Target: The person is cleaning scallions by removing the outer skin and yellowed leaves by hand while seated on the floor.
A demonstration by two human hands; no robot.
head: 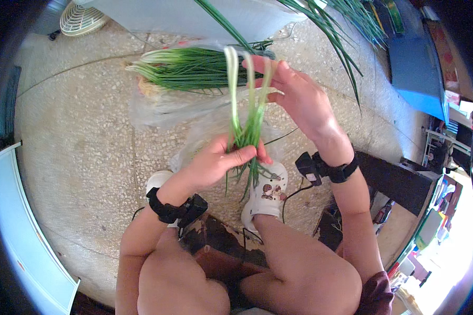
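My left hand (220,161) is closed around a small bunch of green onions (252,122). Their white ends point away from me, slightly blurred, and the green leaves hang below my fingers. Beside the white ends is my right hand (295,94), its fingers apart and partly behind the stalks; whether it touches them I cannot tell. A larger pile of green onions (197,71) lies on a clear plastic bag (157,112) on the floor beyond, roots to the left. Both wrists wear black straps with small devices.
Long green leaves (331,35) hang in at the upper right. A whitish container (189,19) stands at the top, near a fan grille (82,17). A blue box (418,75) is at the right. My feet, in white clogs (270,189), rest on the speckled floor, near a black cable.
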